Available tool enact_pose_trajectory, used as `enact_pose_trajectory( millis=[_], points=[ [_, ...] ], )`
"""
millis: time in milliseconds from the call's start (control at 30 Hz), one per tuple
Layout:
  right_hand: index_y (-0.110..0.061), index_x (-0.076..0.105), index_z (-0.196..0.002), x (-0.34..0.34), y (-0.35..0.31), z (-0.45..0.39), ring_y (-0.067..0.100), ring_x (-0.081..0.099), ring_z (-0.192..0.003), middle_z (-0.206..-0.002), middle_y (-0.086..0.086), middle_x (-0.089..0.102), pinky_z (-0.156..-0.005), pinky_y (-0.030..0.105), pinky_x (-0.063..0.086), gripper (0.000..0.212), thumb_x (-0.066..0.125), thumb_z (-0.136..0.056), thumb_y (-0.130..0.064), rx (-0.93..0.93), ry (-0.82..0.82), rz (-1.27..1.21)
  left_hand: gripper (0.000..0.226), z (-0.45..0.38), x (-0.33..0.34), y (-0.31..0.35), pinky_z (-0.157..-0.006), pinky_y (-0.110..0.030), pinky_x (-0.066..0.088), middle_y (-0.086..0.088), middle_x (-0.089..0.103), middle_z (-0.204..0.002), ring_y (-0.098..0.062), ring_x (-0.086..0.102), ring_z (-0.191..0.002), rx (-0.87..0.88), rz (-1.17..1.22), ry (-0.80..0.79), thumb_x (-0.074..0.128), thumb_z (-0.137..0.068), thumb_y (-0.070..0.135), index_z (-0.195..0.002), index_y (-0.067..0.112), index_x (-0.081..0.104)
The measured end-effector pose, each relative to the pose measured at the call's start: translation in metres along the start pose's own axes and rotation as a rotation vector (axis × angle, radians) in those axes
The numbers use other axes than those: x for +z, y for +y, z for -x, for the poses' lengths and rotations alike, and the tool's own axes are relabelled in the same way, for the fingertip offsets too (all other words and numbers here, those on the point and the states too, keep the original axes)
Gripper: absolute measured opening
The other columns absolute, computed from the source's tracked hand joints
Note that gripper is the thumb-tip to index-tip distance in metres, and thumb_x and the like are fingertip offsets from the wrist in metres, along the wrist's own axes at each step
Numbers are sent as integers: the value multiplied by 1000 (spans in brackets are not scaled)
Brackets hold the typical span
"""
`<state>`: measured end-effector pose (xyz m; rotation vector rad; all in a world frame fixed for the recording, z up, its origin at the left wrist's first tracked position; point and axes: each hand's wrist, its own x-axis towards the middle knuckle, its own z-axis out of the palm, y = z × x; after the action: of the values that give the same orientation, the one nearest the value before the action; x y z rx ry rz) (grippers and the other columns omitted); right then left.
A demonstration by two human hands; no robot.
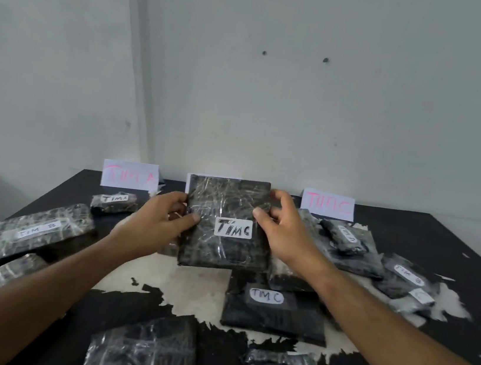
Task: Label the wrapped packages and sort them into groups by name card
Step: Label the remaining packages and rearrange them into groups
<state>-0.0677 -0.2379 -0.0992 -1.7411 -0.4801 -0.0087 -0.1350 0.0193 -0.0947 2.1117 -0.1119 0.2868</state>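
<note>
Left hand (163, 218) gripped package (227, 223) at left edge; package held above desk (441, 241), label "TIM C". Right hand (282, 228) gripped right edge. Judged stiff, light, wrap slippery: hold edges.

A black table (429, 239) fills the lower half, its dark surface peeled away in ragged pale patches (186, 292); behind it stands a plain grey-white wall (304, 114) marked by two small dark holes (326, 60).
</note>
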Motion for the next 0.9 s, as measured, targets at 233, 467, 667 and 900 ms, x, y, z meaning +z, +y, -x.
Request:
enact_pose_trajectory(
  millis=[233,467,667,900],
  points=[
    [-40,47,-131,-78,18,-8,22,70,-94,-111,3,70,-86,47,56,26,44,-108,-29,54,243,82,23,-47,75,59,-60,-43,64,-1,78,-87,-20,75,-71,35,-72,-114,74,-94,35,-109,19,67],
    [-29,49,-129,-195,57,-28,14,69,-82,-102,-5,67,-60,32,55,23,44,-107,-37,150,440,330,52,-107,160,106,-76,-40,59,-8,76,-99,-23,73,-86,132,-271,-311,70,-92,55,-130,19,63],
    [-25,40,-121,-296,106,-50,12,60,-73,-94,-4,59,-51,28,38,17,43,-107,-33,315,560,464,51,-154,242,126,-72,-15,44,6,71,-107,-1,60,-82,201,-390,-431,72,-93,40,-136,17,61],
    [-20,41,-121,-367,167,-73,14,58,-71,-91,0,56,-52,27,38,19,45,-106,-31,437,600,538,82,-191,292,119,-107,-41,44,-2,49,-138,-23,46,-125,162,-639,-633,85,-75,54,-145,32,49]
  ],
)
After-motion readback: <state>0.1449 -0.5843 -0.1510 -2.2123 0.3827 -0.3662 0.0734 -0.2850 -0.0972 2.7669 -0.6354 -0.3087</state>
